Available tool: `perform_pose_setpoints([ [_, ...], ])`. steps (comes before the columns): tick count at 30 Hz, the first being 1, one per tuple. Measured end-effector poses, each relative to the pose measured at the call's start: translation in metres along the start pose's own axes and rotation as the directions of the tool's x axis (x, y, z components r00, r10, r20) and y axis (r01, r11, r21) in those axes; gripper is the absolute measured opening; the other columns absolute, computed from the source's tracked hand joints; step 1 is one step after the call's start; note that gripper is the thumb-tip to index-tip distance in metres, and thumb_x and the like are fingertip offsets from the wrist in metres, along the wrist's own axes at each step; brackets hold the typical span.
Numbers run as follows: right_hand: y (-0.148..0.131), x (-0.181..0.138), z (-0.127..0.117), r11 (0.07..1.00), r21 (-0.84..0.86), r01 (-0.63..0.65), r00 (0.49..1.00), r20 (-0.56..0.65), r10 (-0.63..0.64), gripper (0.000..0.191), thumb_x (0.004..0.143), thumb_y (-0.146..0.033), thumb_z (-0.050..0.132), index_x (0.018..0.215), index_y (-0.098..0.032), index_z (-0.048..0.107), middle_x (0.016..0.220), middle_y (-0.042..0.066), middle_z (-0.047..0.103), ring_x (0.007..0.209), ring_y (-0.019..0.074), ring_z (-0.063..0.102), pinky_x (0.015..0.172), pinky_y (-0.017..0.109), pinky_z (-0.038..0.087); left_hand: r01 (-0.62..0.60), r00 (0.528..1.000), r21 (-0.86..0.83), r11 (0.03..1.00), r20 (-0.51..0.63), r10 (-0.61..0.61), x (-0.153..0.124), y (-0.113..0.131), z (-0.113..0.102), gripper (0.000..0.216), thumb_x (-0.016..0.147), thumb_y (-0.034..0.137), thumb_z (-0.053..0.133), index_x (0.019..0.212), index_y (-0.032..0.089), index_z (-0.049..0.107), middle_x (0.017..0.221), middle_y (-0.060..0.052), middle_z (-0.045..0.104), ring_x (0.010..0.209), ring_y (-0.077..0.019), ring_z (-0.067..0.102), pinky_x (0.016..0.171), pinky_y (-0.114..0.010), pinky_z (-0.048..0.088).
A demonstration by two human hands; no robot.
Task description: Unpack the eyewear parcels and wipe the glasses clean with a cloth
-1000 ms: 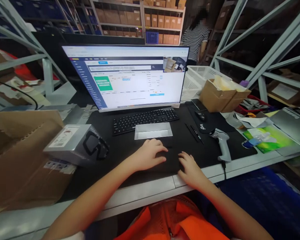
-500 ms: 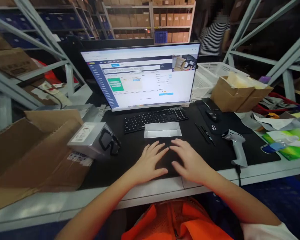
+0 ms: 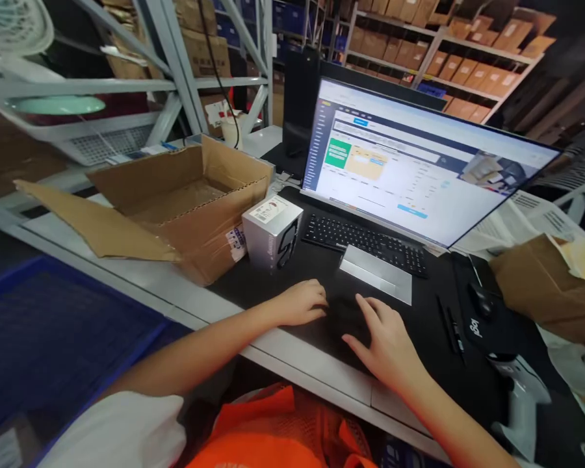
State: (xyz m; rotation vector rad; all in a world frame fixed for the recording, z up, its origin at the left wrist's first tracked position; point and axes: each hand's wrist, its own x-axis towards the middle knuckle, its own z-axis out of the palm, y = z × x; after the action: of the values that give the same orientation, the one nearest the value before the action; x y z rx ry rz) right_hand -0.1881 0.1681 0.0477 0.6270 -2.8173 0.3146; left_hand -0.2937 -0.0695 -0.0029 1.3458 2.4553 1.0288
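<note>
My left hand point(image 3: 299, 302) rests on the black desk mat point(image 3: 273, 283) with its fingers curled loosely, holding nothing. My right hand point(image 3: 387, 338) lies flat beside it, fingers stretched out toward a small dark object point(image 3: 344, 311) between the two hands that I cannot make out. Just beyond the hands sits a flat silver plate point(image 3: 376, 273) in front of the black keyboard point(image 3: 363, 235). A grey product box point(image 3: 272, 231) printed with goggles stands upright to the left of the keyboard.
An open cardboard carton point(image 3: 175, 201) sits at the left on the white bench. The monitor point(image 3: 419, 172) stands behind the keyboard. Two pens point(image 3: 451, 324), a mouse point(image 3: 481, 300), a barcode scanner point(image 3: 519, 396) and a brown box point(image 3: 546, 286) lie to the right. A blue crate point(image 3: 43, 325) sits below left.
The view has swung left, bringing the open carton and blue crate into sight. My hands stay low on the mat, slightly further apart; the person in the striped top is out of view.
</note>
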Motion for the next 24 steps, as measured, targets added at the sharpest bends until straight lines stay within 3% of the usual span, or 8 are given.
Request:
perform_pose_setpoints([
  [5, 0.003, -0.013, -0.001, 0.999, 0.043, -0.033, 0.999, -0.010, 0.033, 0.079, 0.090, -0.048, 0.066, 0.157, -0.027, 0.030, 0.137, 0.018, 0.051, 0.120, 0.0393, 0.054, 0.098, 0.057, 0.050, -0.008, 0.997, -0.154, 0.988, 0.071, 0.019, -0.007, -0.008, -0.005, 0.010, 0.084, 0.030, 0.073, 0.083, 0.021, 0.076, 0.075, -0.002, 0.067, 0.076, -0.0173, 0.061, 0.072, -0.027, 0.045],
  [8, -0.005, -0.012, 0.000, 0.999, 0.039, -0.032, 0.998, 0.051, 0.030, 0.079, 0.088, -0.050, 0.067, 0.156, -0.027, 0.033, 0.139, 0.018, 0.051, 0.122, 0.0401, 0.053, 0.100, 0.059, 0.048, 0.024, 0.992, -0.242, 0.970, 0.127, 0.007, -0.011, -0.008, -0.008, 0.020, 0.080, 0.035, 0.077, 0.070, 0.019, 0.071, 0.066, 0.001, 0.062, 0.064, -0.0137, 0.056, 0.062, -0.025, 0.039],
  [14, -0.022, -0.006, -0.001, 0.999, 0.028, -0.038, 0.983, 0.183, 0.032, 0.056, 0.101, -0.040, 0.045, 0.154, -0.021, 0.040, 0.145, 0.018, 0.052, 0.130, 0.0360, 0.049, 0.103, 0.057, 0.042, 0.148, 0.986, -0.359, 0.921, 0.132, -0.107, -0.015, 0.000, -0.009, 0.042, 0.090, 0.046, 0.061, 0.061, 0.016, 0.061, 0.056, 0.004, 0.050, 0.055, -0.0102, 0.043, 0.055, -0.025, 0.031],
  [17, -0.029, -0.004, -0.001, 0.997, -0.001, -0.078, 0.981, 0.176, 0.077, 0.061, 0.098, -0.043, 0.050, 0.154, -0.019, 0.041, 0.150, 0.019, 0.048, 0.135, 0.0377, 0.046, 0.107, 0.058, 0.039, 0.197, 0.980, -0.407, 0.892, 0.101, -0.170, -0.011, 0.018, -0.005, 0.043, 0.092, 0.047, 0.056, 0.064, 0.015, 0.062, 0.058, 0.002, 0.054, 0.056, -0.0112, 0.047, 0.055, -0.024, 0.034],
  [21, -0.035, 0.002, 0.002, 0.992, -0.036, -0.124, 0.968, 0.214, 0.129, 0.068, 0.096, -0.046, 0.052, 0.156, -0.015, 0.038, 0.155, 0.022, 0.043, 0.139, 0.0399, 0.041, 0.110, 0.060, 0.035, 0.228, 0.958, -0.456, 0.860, -0.054, -0.282, 0.006, 0.061, 0.005, 0.041, 0.092, 0.042, 0.054, 0.061, 0.015, 0.059, 0.057, 0.001, 0.055, 0.056, -0.0123, 0.047, 0.054, -0.025, 0.034],
  [24, -0.032, 0.007, 0.006, 0.992, -0.035, -0.122, 0.964, 0.233, 0.127, 0.068, 0.097, -0.040, 0.049, 0.157, -0.012, 0.034, 0.157, 0.023, 0.040, 0.141, 0.0405, 0.039, 0.111, 0.060, 0.032, 0.097, 0.975, -0.279, 0.955, -0.164, -0.147, 0.020, 0.091, 0.015, 0.034, 0.090, 0.033, 0.056, 0.061, 0.016, 0.059, 0.062, -0.002, 0.061, 0.060, -0.0144, 0.050, 0.059, -0.028, 0.036],
])
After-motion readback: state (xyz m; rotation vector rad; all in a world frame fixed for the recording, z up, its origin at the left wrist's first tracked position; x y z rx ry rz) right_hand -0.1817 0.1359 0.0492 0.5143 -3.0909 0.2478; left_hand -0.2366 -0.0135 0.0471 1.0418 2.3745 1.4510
